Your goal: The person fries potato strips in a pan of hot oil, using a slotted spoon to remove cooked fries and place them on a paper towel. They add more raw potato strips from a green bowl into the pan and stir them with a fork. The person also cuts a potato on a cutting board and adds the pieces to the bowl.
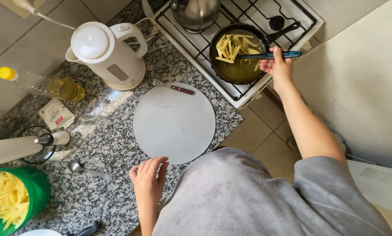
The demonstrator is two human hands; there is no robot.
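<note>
Spatula (266,55): gripped at its blue handle end by the right hand (278,65), fingers wrapped round; judged light, stiff.
Pan (239,52): at 1 o'clock on the stove (213,52); fries (233,46) in oil, judged hot and slippery.
Left hand (149,177): fingers loosely spread, resting at the board (174,122)'s 7 o'clock edge.

Right hand (278,65) grip closed — left hand (148,179) flat

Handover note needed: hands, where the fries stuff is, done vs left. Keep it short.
Right hand: gripping the spatula handle, its head among the potato sticks in the frying pan on the stove.
Left hand: empty, resting on the counter at the edge of the round board.
Done: one batch is in the oil, still pale.
Left: the green bowl at the counter's left holds more raw sticks. Oil bottle lies by the kettle.
</note>
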